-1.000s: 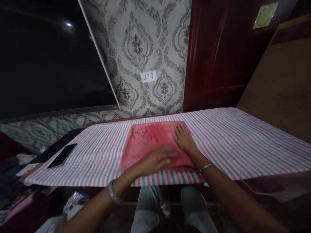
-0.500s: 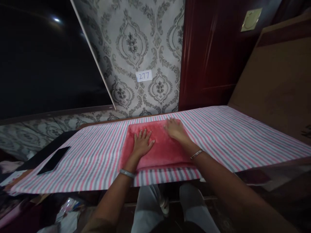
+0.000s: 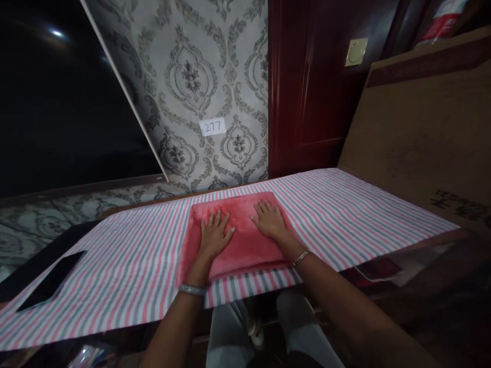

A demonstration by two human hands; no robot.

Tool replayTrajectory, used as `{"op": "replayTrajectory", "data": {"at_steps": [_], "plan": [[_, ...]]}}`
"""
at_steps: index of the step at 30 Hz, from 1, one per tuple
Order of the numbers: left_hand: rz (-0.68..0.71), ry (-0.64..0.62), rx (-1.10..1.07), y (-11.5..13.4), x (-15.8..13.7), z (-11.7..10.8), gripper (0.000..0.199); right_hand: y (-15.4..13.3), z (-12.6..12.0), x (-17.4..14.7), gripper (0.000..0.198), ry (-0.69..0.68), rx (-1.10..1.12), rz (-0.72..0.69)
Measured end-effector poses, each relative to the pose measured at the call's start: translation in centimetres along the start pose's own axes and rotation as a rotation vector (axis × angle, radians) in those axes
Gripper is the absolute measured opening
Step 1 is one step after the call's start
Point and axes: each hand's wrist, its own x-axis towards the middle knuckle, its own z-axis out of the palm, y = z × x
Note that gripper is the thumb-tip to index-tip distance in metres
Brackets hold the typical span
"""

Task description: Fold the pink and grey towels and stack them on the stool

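Note:
A folded, plush pink-red cloth lies as a flat rectangle near the front edge of the table. On its left half rests my left hand, palm down with fingers spread. My right hand lies flat on the right half near the far edge, fingers also apart. Neither hand grips anything. Beneath the folded piece is a tablecloth striped in pink, grey and white.
A dark phone lies at the table's left end. Behind stand a patterned wall with a paper label, a large black screen at left and a red-brown door. A big cardboard box borders the right end.
My right hand has moved slightly toward me over the plush cloth, while my left stays flat on it. The camera view has turned a little to the right.

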Motion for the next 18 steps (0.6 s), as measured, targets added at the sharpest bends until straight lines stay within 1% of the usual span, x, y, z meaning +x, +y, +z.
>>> {"op": "replayTrajectory", "data": {"at_steps": [2, 4, 6, 9, 12, 15, 18], "plan": [[0.007, 0.009, -0.005, -0.1, 0.0, 0.1, 0.061, 1.0, -0.2, -0.3, 0.062, -0.013, -0.004, 0.022], [0.010, 0.014, -0.009, -0.1, 0.0, 0.2, 0.062, 2.2, -0.2, -0.6, 0.061, -0.021, 0.040, 0.055], [0.008, 0.010, -0.014, 0.0, 0.0, 0.1, 0.063, 3.9, -0.2, -1.1, 0.060, 0.019, 0.209, 0.102], [-0.002, -0.004, -0.022, 0.1, 0.0, -0.2, 0.063, 7.0, -0.5, -2.3, 0.053, 0.128, 0.500, 0.186], [-0.006, 0.002, -0.015, 0.2, 0.0, -0.3, 0.062, 9.5, -0.8, -3.9, 0.040, 0.167, 0.619, 0.243], [-0.007, 0.001, -0.009, 0.2, 0.1, -0.3, 0.061, 10.2, -0.8, -4.8, 0.034, 0.140, 0.777, 0.252], [-0.014, -0.016, -0.001, 0.1, 0.2, -0.3, 0.062, 9.6, -0.8, -4.9, 0.033, 0.096, 0.971, 0.234]]}}
